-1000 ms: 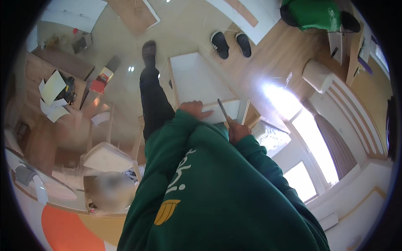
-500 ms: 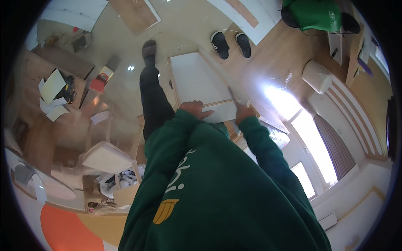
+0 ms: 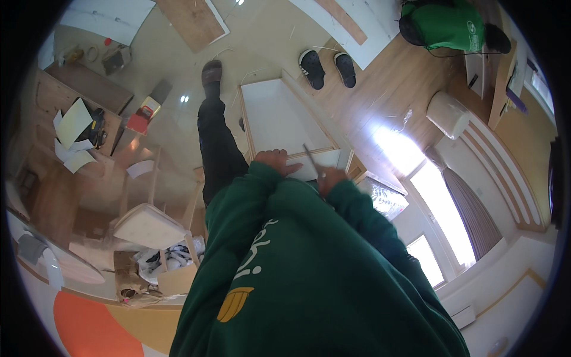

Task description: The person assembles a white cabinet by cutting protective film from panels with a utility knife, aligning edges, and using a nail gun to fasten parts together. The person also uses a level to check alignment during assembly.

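Observation:
A white box-shaped cabinet (image 3: 267,110) with wood-coloured edges stands in front of me, its open side up. My left hand (image 3: 275,162) is closed over the cabinet's near crosspiece at its left end, fingers curled and thumb stretched to the right. My right hand (image 3: 331,179) is closed round the end of a thin dark tool that looks like a file (image 3: 310,156). The file slants up and left across the wood-coloured edge of the crosspiece. Whether it touches the edge I cannot tell.
Black clogs (image 3: 312,69) stand beyond the cabinet. A wood panel (image 3: 191,24) and a white panel (image 3: 351,30) lie farther off. At the left are a low table (image 3: 110,134) with a power tool and papers, and a white stool (image 3: 148,225). A plastic-wrapped stack (image 3: 383,199) stands at right.
My right hand has moved left and nearer to me with the file, which now slants more to the left. My left hand stays on the crosspiece.

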A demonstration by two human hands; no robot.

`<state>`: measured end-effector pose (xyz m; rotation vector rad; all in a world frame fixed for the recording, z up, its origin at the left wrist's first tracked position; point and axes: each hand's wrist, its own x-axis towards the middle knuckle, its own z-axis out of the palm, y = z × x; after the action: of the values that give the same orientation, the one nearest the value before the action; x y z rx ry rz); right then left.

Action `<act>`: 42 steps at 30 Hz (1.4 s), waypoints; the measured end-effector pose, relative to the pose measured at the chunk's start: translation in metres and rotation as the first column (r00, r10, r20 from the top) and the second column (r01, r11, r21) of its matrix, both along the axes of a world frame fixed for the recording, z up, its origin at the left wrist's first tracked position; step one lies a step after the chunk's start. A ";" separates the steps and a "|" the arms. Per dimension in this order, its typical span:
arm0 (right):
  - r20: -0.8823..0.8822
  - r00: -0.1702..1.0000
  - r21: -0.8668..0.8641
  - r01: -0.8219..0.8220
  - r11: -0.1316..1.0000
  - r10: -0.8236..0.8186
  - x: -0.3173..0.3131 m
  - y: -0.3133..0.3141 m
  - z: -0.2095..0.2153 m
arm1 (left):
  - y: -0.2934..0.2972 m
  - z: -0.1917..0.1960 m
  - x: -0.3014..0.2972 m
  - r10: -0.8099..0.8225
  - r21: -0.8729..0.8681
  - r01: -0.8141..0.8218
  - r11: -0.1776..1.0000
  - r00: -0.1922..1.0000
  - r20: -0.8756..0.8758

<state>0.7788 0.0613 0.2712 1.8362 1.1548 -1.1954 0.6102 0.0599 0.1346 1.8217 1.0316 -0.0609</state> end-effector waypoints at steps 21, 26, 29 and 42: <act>-0.049 0.995 -0.003 0.082 0.997 -0.082 0.022 0.012 0.029 | -0.012 0.001 -0.002 0.026 0.076 -0.029 0.997 0.999 0.041; 0.032 0.994 0.097 0.102 0.990 -0.105 0.075 -0.002 0.008 | -0.009 0.000 -0.002 -0.007 0.093 0.001 0.996 0.998 0.067; -0.028 0.996 0.013 0.089 0.996 -0.089 0.041 0.003 0.036 | -0.007 0.000 -0.003 -0.020 0.094 0.016 0.995 0.999 0.039; 0.028 0.998 0.154 0.057 0.986 -0.062 0.040 -0.044 0.005 | -0.009 0.005 0.000 -0.048 0.213 0.030 0.977 0.996 0.079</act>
<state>0.8191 0.0172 0.2760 2.0101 1.2101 -1.1325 0.6099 0.0513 0.1396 2.0190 0.9730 0.1052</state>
